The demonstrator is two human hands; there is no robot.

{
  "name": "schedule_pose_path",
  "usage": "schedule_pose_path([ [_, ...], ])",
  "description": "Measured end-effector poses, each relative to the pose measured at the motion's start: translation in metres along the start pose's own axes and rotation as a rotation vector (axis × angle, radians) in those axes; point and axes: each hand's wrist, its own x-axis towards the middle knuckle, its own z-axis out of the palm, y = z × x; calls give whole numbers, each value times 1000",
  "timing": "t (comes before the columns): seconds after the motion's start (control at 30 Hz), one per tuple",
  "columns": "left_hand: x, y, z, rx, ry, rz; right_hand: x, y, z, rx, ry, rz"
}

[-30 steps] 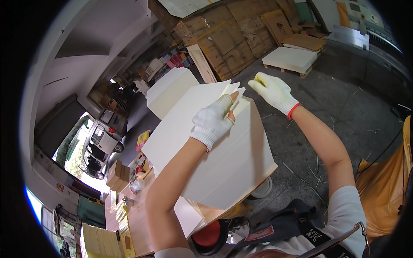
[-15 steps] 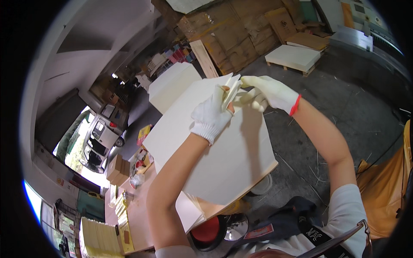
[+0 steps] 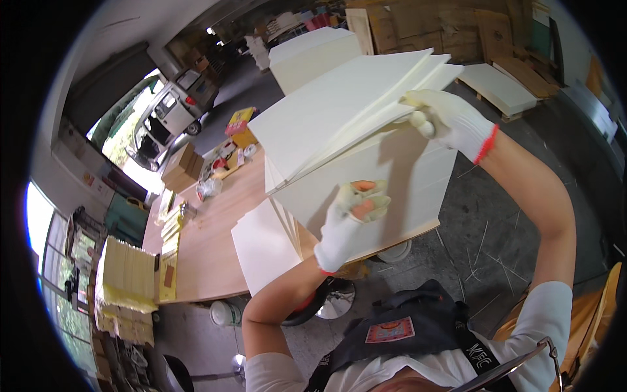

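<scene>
A large stack of white sheets (image 3: 372, 189) lies on the table in front of me. Several upper white sheets (image 3: 339, 98) are raised and fanned apart along their right edge. My right hand (image 3: 450, 121), in a whitish glove with a red cuff, is closed on that raised edge. Lower and nearer to me, my left hand (image 3: 356, 219) hovers over the stack, holding nothing. Its glove leaves some fingertips bare, and its fingers are loosely bent and apart. Left of it lies a smaller pile of cream-white sheets (image 3: 264, 245), partly behind my left forearm.
The wooden table (image 3: 215, 248) stretches left, with cardboard boxes (image 3: 181, 166) and small items at its far side. Beyond stands another white stack (image 3: 313, 55). Yellowish bundles (image 3: 127, 274) stand at the left. A low pallet of white sheets (image 3: 503, 88) sits far right.
My left hand has let go of the sheet edges and come down toward me. My right hand now grips the edge, with the upper sheets lifted and fanned. The view has shifted.
</scene>
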Motion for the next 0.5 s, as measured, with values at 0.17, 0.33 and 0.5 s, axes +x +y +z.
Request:
schedule_pose_path([
  [0.17,-31,35,-37,-835,67,-187,-74,-21,-22,-203,61,-23],
  [0.33,-46,70,-42,-990,-122,-190,-130,-40,-74,-438,73,2],
  [0.5,-45,90,-29,-200,325,-405,-143,-43,-85,-405,-104,-212],
])
